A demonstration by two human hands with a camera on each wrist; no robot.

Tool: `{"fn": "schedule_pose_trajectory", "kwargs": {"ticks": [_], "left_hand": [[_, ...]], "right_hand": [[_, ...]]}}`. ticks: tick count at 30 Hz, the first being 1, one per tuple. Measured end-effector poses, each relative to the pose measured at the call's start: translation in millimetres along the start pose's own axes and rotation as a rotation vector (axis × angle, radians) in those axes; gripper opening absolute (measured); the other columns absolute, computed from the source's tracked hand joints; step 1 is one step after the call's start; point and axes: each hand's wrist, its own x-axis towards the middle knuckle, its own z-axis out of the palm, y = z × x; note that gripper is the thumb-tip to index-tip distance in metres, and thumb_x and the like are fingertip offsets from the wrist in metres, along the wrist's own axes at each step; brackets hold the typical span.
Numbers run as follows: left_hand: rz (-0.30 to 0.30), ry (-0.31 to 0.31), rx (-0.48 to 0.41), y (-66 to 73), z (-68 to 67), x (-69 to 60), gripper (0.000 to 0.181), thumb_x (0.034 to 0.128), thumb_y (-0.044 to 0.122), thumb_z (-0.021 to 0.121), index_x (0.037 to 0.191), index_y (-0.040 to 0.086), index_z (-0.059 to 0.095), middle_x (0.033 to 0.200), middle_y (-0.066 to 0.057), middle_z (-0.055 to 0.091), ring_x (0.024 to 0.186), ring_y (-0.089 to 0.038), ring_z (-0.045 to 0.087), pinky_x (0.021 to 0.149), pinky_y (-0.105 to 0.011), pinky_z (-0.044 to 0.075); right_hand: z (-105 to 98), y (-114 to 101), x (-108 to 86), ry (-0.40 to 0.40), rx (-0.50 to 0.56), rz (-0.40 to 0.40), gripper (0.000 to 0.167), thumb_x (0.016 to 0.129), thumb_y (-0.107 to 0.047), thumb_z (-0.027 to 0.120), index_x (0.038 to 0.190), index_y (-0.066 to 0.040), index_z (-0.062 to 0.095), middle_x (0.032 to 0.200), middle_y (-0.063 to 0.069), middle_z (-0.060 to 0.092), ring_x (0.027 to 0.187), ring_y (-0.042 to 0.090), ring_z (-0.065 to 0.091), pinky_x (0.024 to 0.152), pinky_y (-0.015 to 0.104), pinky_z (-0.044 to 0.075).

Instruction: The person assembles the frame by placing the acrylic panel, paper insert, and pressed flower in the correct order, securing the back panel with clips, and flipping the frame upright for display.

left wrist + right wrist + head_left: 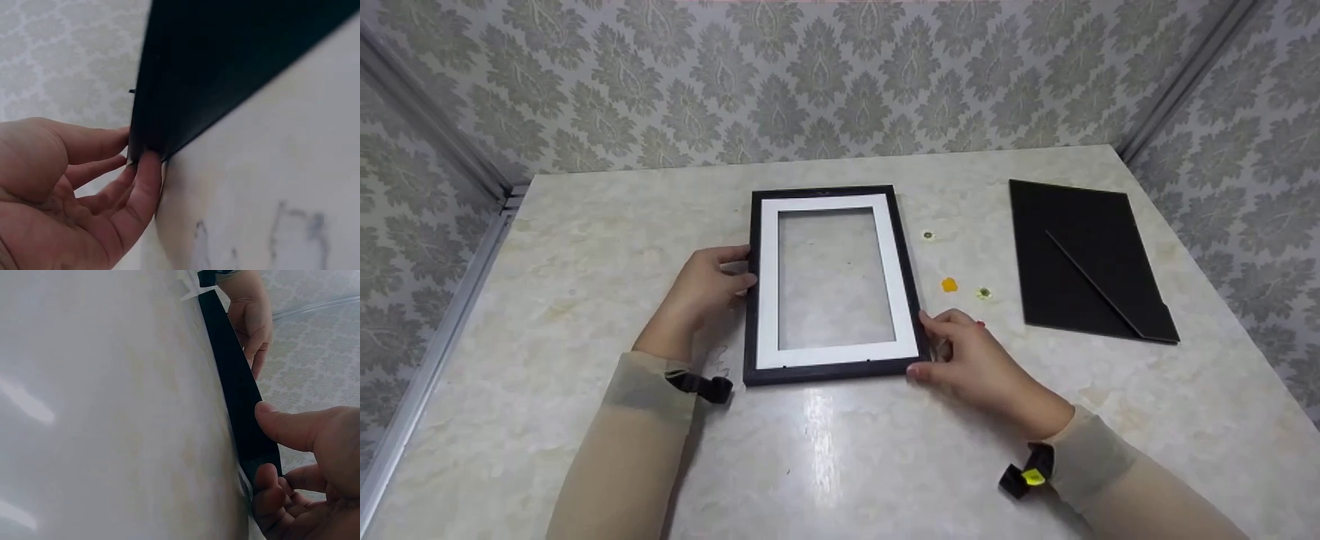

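Observation:
A black picture frame [825,373] with a white mat [769,285] lies near the middle of the table, and the tabletop shows through its window. My left hand [705,289] grips the frame's left side. In the left wrist view its thumb and fingers [147,185] meet the dark edge, one finger reaching under it. At the lower right corner my right hand [971,364] holds the frame, thumb on the front edge and fingers along the right side. The right wrist view shows the thumb [287,427] pressed on the black edge.
Right of the frame lie two small pale flowers [928,235] and an orange flower [949,285]. A tiny red piece [981,325] shows beside my right hand. Farther right rests a black backing board [1080,217] with a stand leg [1095,285]. Patterned walls [825,82] enclose the table [585,225].

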Motion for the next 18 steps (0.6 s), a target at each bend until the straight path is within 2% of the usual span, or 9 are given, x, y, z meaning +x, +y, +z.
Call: {"fn": "schedule_pose_trajectory", "kwargs": {"ticks": [4,6,11,15,18], "left_hand": [[0.021,-0.013,-0.081,-7.7,-2.5,-1.9,0.059,0.1116,0.006,0.068,0.168,-0.001,0.05,0.165,-0.026,0.06,0.136,-0.034,0.07,0.096,-0.028,0.071],[0.033,-0.011,-0.105,-11.0,-2.5,-1.2,0.057,0.1111,0.006,0.069,0.165,-0.002,0.053,0.162,-0.027,0.062,0.136,-0.034,0.071,0.094,-0.026,0.071],[0.071,0.015,-0.121,-18.2,-4.8,0.7,0.053,0.1076,0.006,0.074,0.158,-0.001,0.062,0.153,-0.027,0.07,0.114,-0.02,0.077,0.087,-0.023,0.071],[0.123,0.006,-0.15,-24.2,-7.7,3.3,0.053,0.1048,0.005,0.078,0.156,-0.002,0.065,0.148,-0.029,0.072,0.099,-0.01,0.078,0.083,-0.025,0.072],[0.145,-0.006,-0.179,-28.4,-9.1,4.3,0.053,0.104,0.004,0.079,0.155,-0.003,0.065,0.147,-0.031,0.072,0.093,-0.009,0.079,0.081,-0.027,0.073]], "right_hand": [[-6.9,1.3,3.7,-0.027,0.004,-0.006,0.085,0.094,-0.028,0.095,0.163,0.002,0.055,0.129,0.014,0.066,0.092,0.016,0.058,0.075,0.02,0.05],[-14.5,3.5,6.0,-0.031,0.013,-0.002,0.078,0.096,-0.027,0.093,0.161,0.002,0.059,0.127,0.016,0.066,0.09,0.015,0.059,0.073,0.02,0.052],[-47.3,10.2,16.4,0.044,0.012,-0.011,0.053,0.105,-0.023,0.083,0.15,0.001,0.071,0.124,0.019,0.071,0.084,0.014,0.065,0.069,0.018,0.054],[-79.4,18.2,25.8,0.131,-0.053,0.006,0.038,0.108,-0.021,0.079,0.142,-0.002,0.077,0.12,0.018,0.075,0.083,0.015,0.065,0.065,0.018,0.053],[-96.4,27.5,33.4,0.149,-0.125,0.035,0.034,0.11,-0.023,0.076,0.138,-0.004,0.08,0.123,0.017,0.077,0.087,0.018,0.061,0.069,0.021,0.051]]}}
